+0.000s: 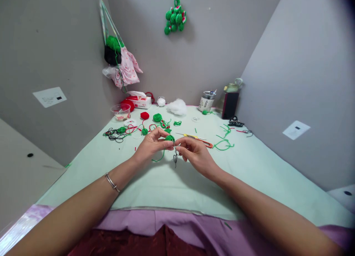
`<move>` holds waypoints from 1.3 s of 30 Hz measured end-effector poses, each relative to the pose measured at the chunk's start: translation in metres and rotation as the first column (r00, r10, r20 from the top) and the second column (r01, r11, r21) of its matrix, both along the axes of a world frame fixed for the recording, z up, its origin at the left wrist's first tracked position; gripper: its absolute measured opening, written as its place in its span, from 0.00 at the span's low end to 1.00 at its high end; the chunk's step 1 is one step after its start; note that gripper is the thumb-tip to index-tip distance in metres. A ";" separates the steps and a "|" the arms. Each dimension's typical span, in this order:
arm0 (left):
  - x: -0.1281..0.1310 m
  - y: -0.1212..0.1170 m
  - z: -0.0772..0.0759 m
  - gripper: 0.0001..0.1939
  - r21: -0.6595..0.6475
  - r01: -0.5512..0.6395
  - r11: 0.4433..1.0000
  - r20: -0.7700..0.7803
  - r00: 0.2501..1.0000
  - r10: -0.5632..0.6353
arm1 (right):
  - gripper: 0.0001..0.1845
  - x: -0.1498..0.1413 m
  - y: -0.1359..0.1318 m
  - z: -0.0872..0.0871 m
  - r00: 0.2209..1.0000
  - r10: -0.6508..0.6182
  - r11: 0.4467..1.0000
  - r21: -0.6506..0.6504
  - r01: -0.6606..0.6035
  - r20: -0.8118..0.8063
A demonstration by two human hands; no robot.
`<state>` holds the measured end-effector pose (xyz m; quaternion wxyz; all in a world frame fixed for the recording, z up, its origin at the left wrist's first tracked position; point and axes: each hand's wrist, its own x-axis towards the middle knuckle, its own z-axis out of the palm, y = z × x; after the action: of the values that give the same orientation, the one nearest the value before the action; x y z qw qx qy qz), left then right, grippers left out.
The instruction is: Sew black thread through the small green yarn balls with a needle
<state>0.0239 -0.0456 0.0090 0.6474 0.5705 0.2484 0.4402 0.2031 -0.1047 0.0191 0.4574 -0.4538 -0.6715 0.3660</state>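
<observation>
Over the middle of the table, my left hand (155, 142) pinches a small green crocheted ball (169, 138) between thumb and fingers. My right hand (192, 150) is closed at the ball's right side, its thumb and forefinger pressed together on a thin black yarn (175, 158). That yarn dangles in a loose tangle below the fingertips. Whether a needle is also between the right fingers is too small to make out. A green strand (158, 160) trails on the cloth under my left hand. Just beyond my right hand lie a yellow-handled crochet hook (191, 136) and an orange-handled tool (207, 144).
Black yarn (114, 135) lies tangled at left, near a red yarn ball (144, 115) and green yarn ball (157, 117). A plastic tub (121, 111), tissue box (140, 101), white stuffing (177, 107), pen tin (206, 101) and dark phone (230, 105) line the back. Green scraps (224, 143) lie right.
</observation>
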 end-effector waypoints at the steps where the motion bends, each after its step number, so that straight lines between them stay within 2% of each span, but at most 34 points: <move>1: 0.000 0.000 0.000 0.17 -0.032 0.020 0.999 0.015 1.000 -0.019 | 0.08 0.000 0.000 -0.001 1.000 -0.004 1.000 -0.008 0.004 -0.008; 5: 0.002 0.000 -0.001 0.17 -0.069 0.028 0.997 0.046 0.999 -0.025 | 0.07 -0.003 0.001 -0.001 0.999 -0.034 0.999 -0.030 0.033 -0.027; 10: 0.002 -0.002 0.000 0.17 0.063 -0.054 0.997 -0.008 0.998 0.054 | 0.07 -0.002 0.004 -0.002 0.998 -0.028 0.997 -0.067 0.024 -0.059; 14: 0.002 -0.002 -0.001 0.18 0.100 -0.065 0.993 -0.041 0.997 0.069 | 0.08 -0.002 0.005 -0.003 0.997 0.009 0.994 -0.104 -0.016 -0.072; 22: 0.000 0.000 -0.003 0.15 -0.005 0.032 0.999 -0.005 0.999 -0.032 | 0.07 -0.001 0.001 -0.002 1.000 0.019 0.999 -0.044 -0.019 -0.015; 27: 0.000 0.001 -0.001 0.16 -0.018 0.019 1.000 0.002 1.000 -0.019 | 0.10 0.002 0.001 -0.002 0.999 -0.005 1.000 -0.018 0.006 0.050; 36: 0.000 0.002 -0.001 0.16 -0.066 0.038 0.997 0.002 0.999 -0.038 | 0.08 0.000 0.002 -0.006 0.999 -0.029 1.000 0.007 0.029 0.029; 39: 0.001 0.001 -0.004 0.16 -0.014 0.029 0.999 -0.019 0.999 -0.029 | 0.07 -0.002 0.002 -0.005 0.999 -0.033 0.999 0.000 0.033 -0.008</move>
<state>0.0249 -0.0448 0.0051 0.6553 0.5737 0.2494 0.4234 0.2010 -0.1025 0.0140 0.4663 -0.4634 -0.6619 0.3602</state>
